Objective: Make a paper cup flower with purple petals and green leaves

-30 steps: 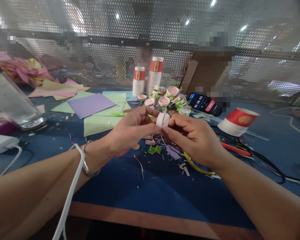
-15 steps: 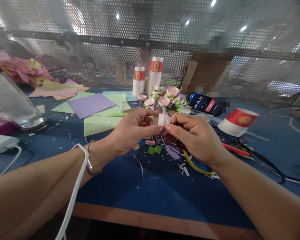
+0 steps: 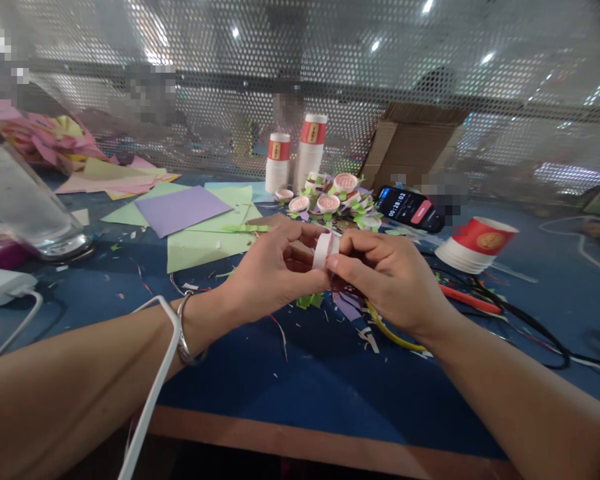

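Observation:
Between my two hands is a short white round piece [image 3: 322,251], like a cut-off paper cup base, with a thin red line around it. My right hand [image 3: 387,277] pinches its right side between thumb and fingers. Curved around the left side, my left hand [image 3: 275,263] holds it with thumb below and fingertips above. Just behind the hands lies a cluster of similar round cup pieces [image 3: 328,203] with pink printed faces and green and purple paper tabs. Green paper scraps [image 3: 310,301] and a purple scrap [image 3: 347,305] lie beneath the hands.
Stacked paper cups [image 3: 279,163] stand at the back; another cup stack [image 3: 476,244] leans at right by a phone [image 3: 410,208]. Red-and-yellow-handled pliers or scissors [image 3: 395,338] lie by black cables. Coloured sheets [image 3: 183,210], a glass [image 3: 35,200] and a charger [image 3: 5,287] occupy the left.
The white round piece has turned and tilted slightly in my hands. My left thumb has dropped lower and the left fingers have opened a little wider around it.

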The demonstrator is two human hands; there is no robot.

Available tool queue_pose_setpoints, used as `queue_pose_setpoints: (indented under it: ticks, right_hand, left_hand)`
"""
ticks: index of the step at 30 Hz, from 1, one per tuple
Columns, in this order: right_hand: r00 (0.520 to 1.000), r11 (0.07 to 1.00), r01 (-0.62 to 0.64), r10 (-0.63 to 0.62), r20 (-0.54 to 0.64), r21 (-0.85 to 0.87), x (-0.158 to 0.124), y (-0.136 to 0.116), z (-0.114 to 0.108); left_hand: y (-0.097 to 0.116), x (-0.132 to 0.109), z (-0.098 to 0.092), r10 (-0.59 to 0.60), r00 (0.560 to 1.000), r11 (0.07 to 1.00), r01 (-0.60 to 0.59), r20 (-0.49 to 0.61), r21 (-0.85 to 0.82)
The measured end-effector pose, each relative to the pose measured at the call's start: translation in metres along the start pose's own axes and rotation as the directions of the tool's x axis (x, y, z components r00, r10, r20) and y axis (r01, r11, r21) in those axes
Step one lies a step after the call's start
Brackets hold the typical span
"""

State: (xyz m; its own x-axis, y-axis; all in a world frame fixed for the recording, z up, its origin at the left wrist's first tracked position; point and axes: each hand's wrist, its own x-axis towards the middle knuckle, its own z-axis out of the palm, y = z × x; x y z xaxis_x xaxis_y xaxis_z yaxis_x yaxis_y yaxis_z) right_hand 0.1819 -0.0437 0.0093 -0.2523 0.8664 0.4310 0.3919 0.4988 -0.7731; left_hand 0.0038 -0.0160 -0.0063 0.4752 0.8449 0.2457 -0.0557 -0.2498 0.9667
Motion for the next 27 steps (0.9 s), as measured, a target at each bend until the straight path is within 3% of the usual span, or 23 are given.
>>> queue_pose_setpoints:
  ticks: [9,27]
  right_hand:
    - [1.000,1.000,0.009,-0.009,0.004,0.000,-0.0005,-0.0013,-0.0008]
    - [0.999,0.997,0.052,-0.051,0.006,-0.052,-0.0007,0.0015,0.0002]
  left_hand:
    - [0.0027,-0.0006,0.0007,0.003,1.000,0.997,-0.001,0.023,-0.076]
    - [0.0004,-0.0024,0.0035,0.005,1.000,0.999,-0.005,-0.001,-0.042]
